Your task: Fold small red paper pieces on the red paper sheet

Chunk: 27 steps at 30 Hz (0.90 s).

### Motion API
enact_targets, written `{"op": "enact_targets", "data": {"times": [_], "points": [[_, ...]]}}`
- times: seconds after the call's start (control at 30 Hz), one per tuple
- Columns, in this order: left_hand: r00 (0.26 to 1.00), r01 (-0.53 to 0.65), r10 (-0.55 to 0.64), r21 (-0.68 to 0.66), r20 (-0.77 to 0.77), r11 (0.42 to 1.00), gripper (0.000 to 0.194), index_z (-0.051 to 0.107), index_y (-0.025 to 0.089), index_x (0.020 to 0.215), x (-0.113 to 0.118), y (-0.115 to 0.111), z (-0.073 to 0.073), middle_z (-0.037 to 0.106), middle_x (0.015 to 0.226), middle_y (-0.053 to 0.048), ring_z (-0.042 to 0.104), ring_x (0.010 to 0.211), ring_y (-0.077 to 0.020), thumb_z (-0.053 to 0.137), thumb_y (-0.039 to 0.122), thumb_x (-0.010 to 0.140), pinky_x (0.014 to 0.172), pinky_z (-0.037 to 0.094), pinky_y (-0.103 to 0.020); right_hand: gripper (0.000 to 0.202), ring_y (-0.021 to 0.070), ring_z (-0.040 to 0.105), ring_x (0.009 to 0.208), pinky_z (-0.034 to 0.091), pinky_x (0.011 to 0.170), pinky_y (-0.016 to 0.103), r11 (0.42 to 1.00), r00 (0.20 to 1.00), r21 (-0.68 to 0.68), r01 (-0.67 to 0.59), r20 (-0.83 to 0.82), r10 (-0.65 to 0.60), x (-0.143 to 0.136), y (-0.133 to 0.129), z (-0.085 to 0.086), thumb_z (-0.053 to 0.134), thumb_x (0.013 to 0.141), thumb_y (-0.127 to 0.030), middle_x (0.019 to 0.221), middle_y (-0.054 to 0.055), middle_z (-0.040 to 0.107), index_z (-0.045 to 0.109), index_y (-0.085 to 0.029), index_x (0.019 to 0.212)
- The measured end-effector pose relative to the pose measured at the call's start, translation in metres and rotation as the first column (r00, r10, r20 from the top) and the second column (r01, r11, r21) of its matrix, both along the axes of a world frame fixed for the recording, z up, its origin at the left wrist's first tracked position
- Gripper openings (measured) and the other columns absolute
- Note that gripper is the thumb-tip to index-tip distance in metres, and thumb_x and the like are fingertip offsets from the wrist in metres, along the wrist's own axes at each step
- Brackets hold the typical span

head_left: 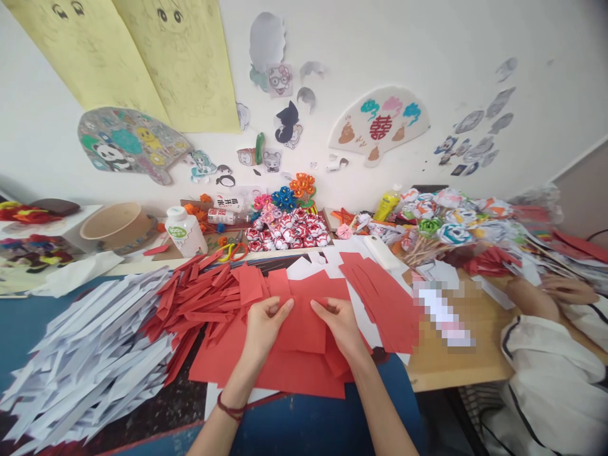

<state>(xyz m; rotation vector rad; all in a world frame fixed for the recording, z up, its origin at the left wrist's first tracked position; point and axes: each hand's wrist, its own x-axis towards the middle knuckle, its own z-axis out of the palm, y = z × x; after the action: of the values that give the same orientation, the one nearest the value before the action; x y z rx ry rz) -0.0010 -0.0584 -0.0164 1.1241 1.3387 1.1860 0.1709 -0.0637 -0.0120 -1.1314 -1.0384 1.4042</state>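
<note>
Between my two hands is a red sheet of paper (pixel 306 326), pinched near its upper edge. My left hand (pixel 266 323) grips it on the left side, thumb on top, with a dark red cord bracelet (pixel 230 408) at the wrist. On the right side, my right hand (pixel 339 323) pinches it the same way. Underneath lie larger red sheets (pixel 285 373). Folded red paper strips (pixel 199 304) are heaped just left of my left hand, and a big pile of folded white strips (pixel 99 354) lies farther left.
More cut red sheets (pixel 380 297) lie to the right. Behind stand a white bottle (pixel 184 231), yellow-handled scissors (pixel 232 252), red-and-white paper flowers (pixel 292 229) and a yellow bottle (pixel 388 204). A co-worker's sleeve (pixel 551 354) and hands are at the wooden table (pixel 441 370) on the right.
</note>
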Motion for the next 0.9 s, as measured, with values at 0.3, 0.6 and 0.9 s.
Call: {"op": "enact_targets", "data": {"times": [0.3, 0.6, 0.9], "points": [[0.997, -0.07, 0.071, 0.057, -0.013, 0.996, 0.048, 0.039, 0.018, 0.055, -0.001, 0.002, -0.002, 0.027, 0.049, 0.009, 0.022, 0.046, -0.0047, 0.066, 0.052, 0.076, 0.043, 0.016, -0.019, 0.033, 0.0238, 0.066, 0.074, 0.051, 0.065, 0.033, 0.993, 0.993, 0.03, 0.118, -0.019, -0.117, 0.001, 0.003, -0.013, 0.073, 0.075, -0.047, 0.081, 0.008, 0.074, 0.076, -0.015, 0.085], [0.994, 0.071, -0.072, 0.02, 0.087, 0.997, 0.033, 0.06, 0.015, 0.067, 0.001, -0.001, -0.003, 0.061, 0.063, 0.001, 0.056, 0.06, -0.0132, 0.072, 0.046, 0.072, 0.058, 0.044, -0.021, 0.041, 0.0272, 0.067, 0.083, 0.053, 0.073, 0.038, 0.993, 0.989, -0.001, 0.121, -0.088, -0.121, 0.004, 0.008, -0.004, 0.073, 0.072, -0.05, 0.092, 0.01, 0.073, 0.074, -0.016, 0.096], [0.998, 0.048, -0.047, 0.021, -0.052, 0.999, 0.032, 0.064, 0.015, 0.064, -0.006, -0.006, -0.001, 0.058, 0.056, 0.001, 0.053, 0.055, -0.0136, 0.072, 0.046, 0.069, 0.051, 0.038, -0.021, 0.039, 0.0178, 0.055, 0.059, 0.042, 0.053, 0.027, 0.999, 0.97, 0.048, -0.011, 0.245, -0.001, 0.01, 0.001, -0.017, 0.07, 0.072, -0.053, 0.06, 0.001, 0.061, 0.064, -0.016, 0.062]]}}
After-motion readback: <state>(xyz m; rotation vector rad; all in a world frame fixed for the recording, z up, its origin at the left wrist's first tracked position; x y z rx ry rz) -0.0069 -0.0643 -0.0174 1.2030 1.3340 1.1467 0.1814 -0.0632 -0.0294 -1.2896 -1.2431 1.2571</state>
